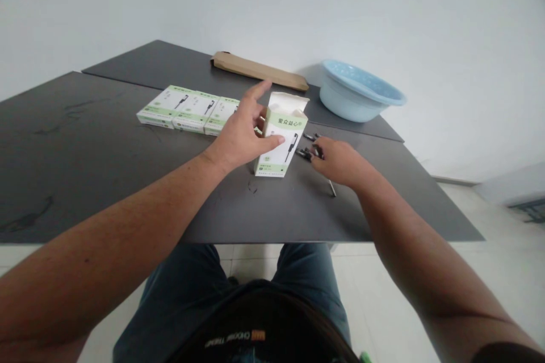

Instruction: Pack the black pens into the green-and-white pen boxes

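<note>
My left hand (pixel 242 135) steadies a white and green pen box (pixel 276 150) upright on the table, thumb across its front and fingers at its side and back. The box's top flap stands open, and a pen is printed on its front. To the right of the box, my right hand (pixel 338 160) is closed at the table surface around black-capped pens (pixel 305 153). Caps stick out to the left of the fingers, and one pen's thin end shows below the palm. How many pens the fingers grip is hidden.
Several matching boxes (pixel 189 108) lie flat in a row at the left on the dark table (pixel 106 164). A long brown cardboard piece (pixel 259 70) lies by the wall. The light blue basin (pixel 353 99) stands at the back right. The table's front edge is near my legs.
</note>
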### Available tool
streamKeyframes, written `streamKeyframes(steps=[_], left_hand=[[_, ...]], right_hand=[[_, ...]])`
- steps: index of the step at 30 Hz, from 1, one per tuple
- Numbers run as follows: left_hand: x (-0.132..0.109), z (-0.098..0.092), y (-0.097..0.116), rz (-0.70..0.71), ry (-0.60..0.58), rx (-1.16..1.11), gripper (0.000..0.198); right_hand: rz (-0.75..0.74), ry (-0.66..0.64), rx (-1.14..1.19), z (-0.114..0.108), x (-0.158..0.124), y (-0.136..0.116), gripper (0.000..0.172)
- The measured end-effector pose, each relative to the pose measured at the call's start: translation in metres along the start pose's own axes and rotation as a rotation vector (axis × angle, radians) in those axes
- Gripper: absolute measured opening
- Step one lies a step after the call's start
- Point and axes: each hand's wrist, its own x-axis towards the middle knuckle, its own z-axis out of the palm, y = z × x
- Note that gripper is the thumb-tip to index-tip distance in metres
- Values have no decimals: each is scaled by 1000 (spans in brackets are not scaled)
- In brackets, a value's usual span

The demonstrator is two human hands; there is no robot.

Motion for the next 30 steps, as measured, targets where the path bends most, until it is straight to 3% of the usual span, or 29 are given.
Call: streamKeyframes(steps=[2,5,8,10,14,19,26,30], left_hand=[[-3,0,3,43,-31,41,108],[-7,-3,9,192,-85,231,90],[-8,-7,15,325,-130,387,63],[-8,-9,19,340,-138,433,53],[-9,-7,21,238,-112,445,50],[-14,-1,15,148,-23,348,63],[-16,1,17,134,-50,352,63],[-15,0,18,130,-59,358,63]], right_hand=[[47,186,147,-17,-8,12,15],[10,421,549,-44,-21,24,13],[-126,515,980,-68,-35,18,13],[-215,556,1106,-82,-42,6,18],[-321,614,1147,-99,-48,-20,22],[-354,669,1099,-99,-35,-32,26],[-382,583,1014,-93,-14,-26,41],[-460,436,952,-87,-3,-24,40]])
